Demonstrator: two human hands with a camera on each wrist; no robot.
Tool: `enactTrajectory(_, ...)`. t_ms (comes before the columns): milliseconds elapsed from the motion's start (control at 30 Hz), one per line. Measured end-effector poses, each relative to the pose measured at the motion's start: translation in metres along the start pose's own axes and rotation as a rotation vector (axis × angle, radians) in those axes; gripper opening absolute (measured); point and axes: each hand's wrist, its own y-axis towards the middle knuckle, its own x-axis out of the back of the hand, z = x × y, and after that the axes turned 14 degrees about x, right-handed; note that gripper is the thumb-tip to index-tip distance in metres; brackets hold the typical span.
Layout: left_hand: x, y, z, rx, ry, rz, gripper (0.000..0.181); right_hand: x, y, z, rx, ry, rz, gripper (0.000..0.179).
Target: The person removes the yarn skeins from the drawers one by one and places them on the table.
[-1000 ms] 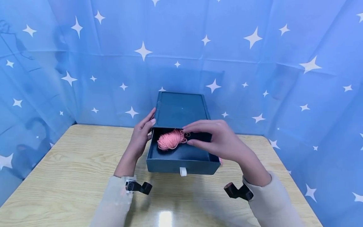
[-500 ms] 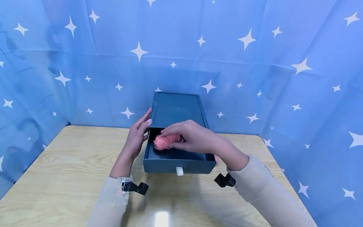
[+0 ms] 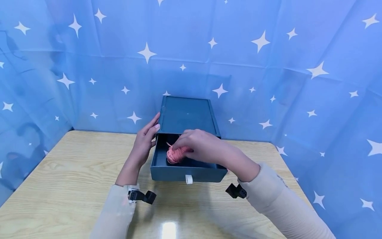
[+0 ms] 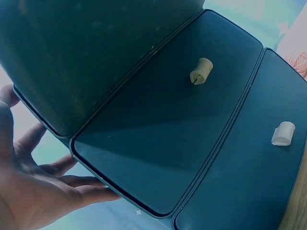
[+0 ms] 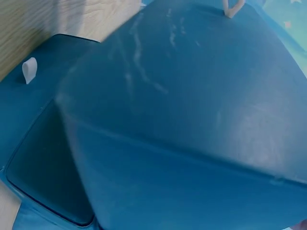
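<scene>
On the wooden surface (image 3: 74,172), a dark blue drawer unit (image 3: 187,114) stands with its top drawer (image 3: 170,173) pulled out, the left hand (image 3: 143,144) lying against the unit's side with fingers extended, and the right hand (image 3: 201,145) dipping into the drawer, fingers bent round a pink yarn skein (image 3: 175,155) inside.

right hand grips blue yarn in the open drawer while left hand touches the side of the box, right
Not quite: the yarn is pink, not blue, as the head view shows. The right hand grips it in the open drawer, and the left hand touches the side of the box.
</scene>
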Motion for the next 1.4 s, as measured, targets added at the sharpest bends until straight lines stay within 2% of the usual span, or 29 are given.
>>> enactTrajectory(300,0.0,0.001,-0.001,-0.003,0.019,-0.001,0.05,-0.001,-0.003,0.0,-0.014,-0.013,0.012,0.022)
enactTrajectory(433,-0.001,0.001,-0.001,0.003,0.013,-0.005,0.051,-0.003,-0.004,-0.001,0.013,-0.015,0.01,0.018)
enactTrajectory(667,-0.004,0.002,0.0,0.004,0.005,-0.001,0.051,-0.006,-0.011,-0.001,0.041,-0.08,-0.039,0.011)
enactTrajectory(933,-0.004,0.001,-0.001,0.004,0.006,-0.005,0.051,-0.003,-0.022,0.0,0.081,-0.128,-0.239,0.014)
enactTrajectory(1133,-0.001,-0.001,-0.001,-0.022,0.014,-0.019,0.052,0.002,-0.033,-0.002,0.112,-0.148,-0.451,0.02)
enactTrajectory(1233,-0.001,-0.001,-0.002,-0.019,0.013,-0.015,0.052,0.002,-0.043,-0.002,0.085,-0.122,-0.564,0.024)
enactTrajectory(1400,-0.001,-0.002,-0.001,-0.007,0.015,-0.008,0.052,0.001,-0.061,0.0,-0.022,-0.079,-0.707,0.027)
